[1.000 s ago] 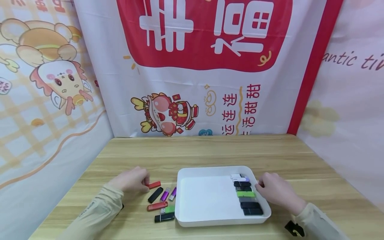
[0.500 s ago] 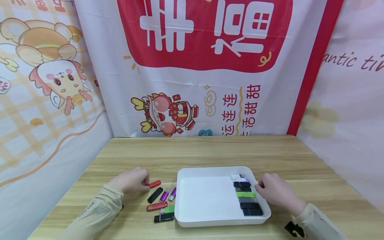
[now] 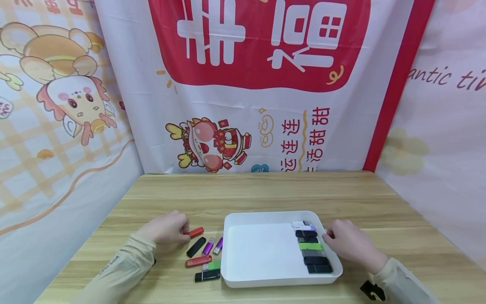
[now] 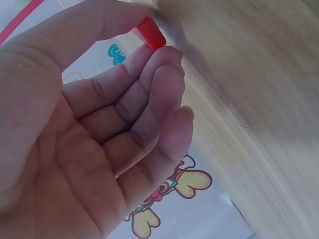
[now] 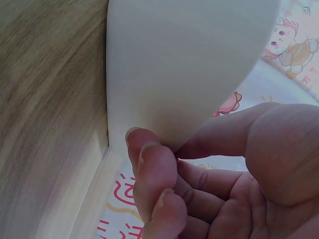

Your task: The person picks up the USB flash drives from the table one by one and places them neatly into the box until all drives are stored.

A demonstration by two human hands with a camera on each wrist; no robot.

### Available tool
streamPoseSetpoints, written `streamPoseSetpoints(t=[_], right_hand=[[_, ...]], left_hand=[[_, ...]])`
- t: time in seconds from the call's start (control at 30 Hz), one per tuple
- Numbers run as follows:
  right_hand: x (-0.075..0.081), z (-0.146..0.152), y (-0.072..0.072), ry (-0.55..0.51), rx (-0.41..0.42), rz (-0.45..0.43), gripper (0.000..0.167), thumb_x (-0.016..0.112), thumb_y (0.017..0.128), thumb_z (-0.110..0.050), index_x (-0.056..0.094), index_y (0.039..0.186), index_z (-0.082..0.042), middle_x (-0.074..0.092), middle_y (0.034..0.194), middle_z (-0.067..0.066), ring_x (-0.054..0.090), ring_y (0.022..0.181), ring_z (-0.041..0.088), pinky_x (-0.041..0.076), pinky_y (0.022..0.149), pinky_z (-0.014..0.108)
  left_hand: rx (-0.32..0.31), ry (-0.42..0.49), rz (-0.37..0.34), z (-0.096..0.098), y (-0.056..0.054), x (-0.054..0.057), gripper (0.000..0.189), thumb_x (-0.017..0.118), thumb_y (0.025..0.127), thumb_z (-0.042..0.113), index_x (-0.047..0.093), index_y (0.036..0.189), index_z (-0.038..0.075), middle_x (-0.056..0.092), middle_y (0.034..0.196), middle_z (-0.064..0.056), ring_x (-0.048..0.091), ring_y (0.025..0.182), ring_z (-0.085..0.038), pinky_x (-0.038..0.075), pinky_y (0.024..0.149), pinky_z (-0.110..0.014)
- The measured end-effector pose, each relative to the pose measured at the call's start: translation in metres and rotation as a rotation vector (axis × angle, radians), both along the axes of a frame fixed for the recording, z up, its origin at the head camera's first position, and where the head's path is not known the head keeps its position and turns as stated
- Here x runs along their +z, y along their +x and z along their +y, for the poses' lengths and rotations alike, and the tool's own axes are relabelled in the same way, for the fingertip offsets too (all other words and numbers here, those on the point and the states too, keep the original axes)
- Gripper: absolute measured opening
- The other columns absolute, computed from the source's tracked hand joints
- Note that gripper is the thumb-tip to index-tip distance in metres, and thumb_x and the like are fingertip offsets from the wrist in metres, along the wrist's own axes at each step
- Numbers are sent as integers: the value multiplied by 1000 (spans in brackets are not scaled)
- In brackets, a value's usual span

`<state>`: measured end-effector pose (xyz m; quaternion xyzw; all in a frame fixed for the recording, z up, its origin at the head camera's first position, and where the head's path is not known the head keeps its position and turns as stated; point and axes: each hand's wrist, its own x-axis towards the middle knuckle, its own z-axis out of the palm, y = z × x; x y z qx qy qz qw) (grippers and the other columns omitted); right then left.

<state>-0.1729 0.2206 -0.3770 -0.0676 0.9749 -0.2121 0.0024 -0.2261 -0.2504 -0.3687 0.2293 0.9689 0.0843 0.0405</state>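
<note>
My left hand (image 3: 167, 228) pinches the end of a red USB stick (image 3: 196, 232) between thumb and fingertips; the stick's red end (image 4: 152, 34) shows in the left wrist view. Near it on the table lie a black USB stick (image 3: 196, 247), two purple ones, a second red one (image 3: 198, 261), a green one (image 3: 214, 265) and another black one (image 3: 207, 275). A white tray (image 3: 262, 249) stands to their right, with several USB sticks lined up along its right side, among them a lime green one (image 3: 310, 245). At the tray's right wall (image 5: 169, 64), my right hand (image 3: 351, 242) grips the rim between thumb and fingers.
The wooden table (image 3: 250, 190) reaches back to a printed cloth (image 3: 262, 126), with more cloth hanging at the left and right sides. The purple USB stick (image 3: 218, 245) and the green one lie right beside the tray's left wall.
Hardly anything differs. Both hands keep their places, the left on the red USB stick and the right on the tray's rim; the tray and the other sticks look the same.
</note>
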Motion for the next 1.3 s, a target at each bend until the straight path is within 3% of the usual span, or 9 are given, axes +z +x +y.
streamPoseSetpoints(t=[0.6,0.9,1.3], right_hand=[[0,0,0,-3,-2,1,21,65,92,-13,64,71,-12,49,56,1,46,50,14,36,46,29],[-1,0,1,-11,-6,-13,21,67,91,-13,63,70,-13,48,56,2,47,51,16,37,48,29],[-1,-1,1,-18,-12,-18,19,67,91,-11,66,71,-13,50,57,1,48,52,16,39,49,30]], left_hand=[[-16,2,36,-2,4,5,18,76,74,19,59,67,23,52,63,11,50,56,-9,44,55,-33],[10,7,25,-2,4,5,21,78,76,20,58,67,22,52,62,10,50,55,-9,44,55,-33],[-41,29,47,-5,2,9,21,76,77,19,58,67,21,51,61,10,48,54,-8,44,52,-30]])
